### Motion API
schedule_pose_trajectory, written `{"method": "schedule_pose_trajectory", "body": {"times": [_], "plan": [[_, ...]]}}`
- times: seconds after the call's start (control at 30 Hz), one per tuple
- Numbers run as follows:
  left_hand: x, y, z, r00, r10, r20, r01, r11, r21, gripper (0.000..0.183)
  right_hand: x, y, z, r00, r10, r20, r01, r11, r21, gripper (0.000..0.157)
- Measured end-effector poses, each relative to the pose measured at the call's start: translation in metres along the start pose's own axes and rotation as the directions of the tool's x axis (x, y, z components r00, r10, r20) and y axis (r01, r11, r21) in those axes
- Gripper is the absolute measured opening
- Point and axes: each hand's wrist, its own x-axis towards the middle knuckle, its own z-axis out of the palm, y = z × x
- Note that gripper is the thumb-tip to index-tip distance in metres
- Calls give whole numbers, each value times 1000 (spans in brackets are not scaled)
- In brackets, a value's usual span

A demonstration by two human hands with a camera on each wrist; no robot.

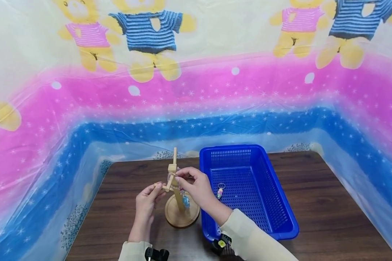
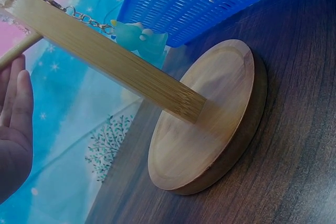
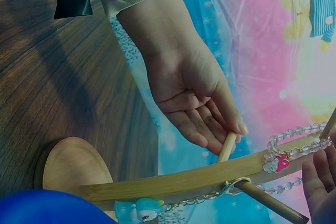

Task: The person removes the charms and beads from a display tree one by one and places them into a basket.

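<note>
A wooden stand (image 1: 179, 197) with a round base and side pegs rises between the two hands. My left hand (image 1: 146, 203) pinches the end of one peg (image 3: 227, 147) between thumb and fingers. At the upper part of the post, my right hand (image 1: 196, 186) has thumb and forefinger together at a clear bead bracelet (image 3: 299, 130); the fingers partly hide the contact. The bracelet bears a pink and white cartoon charm (image 3: 276, 163) and lies about an upper peg. From a lower peg hangs a keychain with a teal figure (image 2: 139, 38), on a metal chain.
Right of the stand is a blue plastic basket (image 1: 284, 208) with perforated walls. Inside it lies a keychain (image 1: 220, 193) with a ring and a pink and green piece. Both stand on a dark wooden table (image 1: 317, 203), with a printed bear cloth (image 1: 212, 87) behind.
</note>
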Motion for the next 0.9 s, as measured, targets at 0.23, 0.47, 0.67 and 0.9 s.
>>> {"method": "schedule_pose_trajectory", "body": {"times": [0.23, 0.47, 0.67, 0.9], "plan": [[0, 0, 0, 1000, -3, -3, 3, 1000, 4, 31, 0, 0, -1, 1000, -10, 13, 10, 1000, -7, 15], [0, 0, 0, 1000, -4, -5, 4, 1000, 9, 31, -3, -2, -3, 999, -42, 34, 43, 999, -30, 16], [1, -1, 0, 1000, -2, -8, 3, 1000, 7, 32, -5, -6, -3, 996, -57, 65, 60, 997, -40, 16], [1, -2, 0, 1000, 9, -5, -9, 1000, 15, 32, -7, -11, -2, 997, -31, 68, 34, 998, -43, 15]]}}
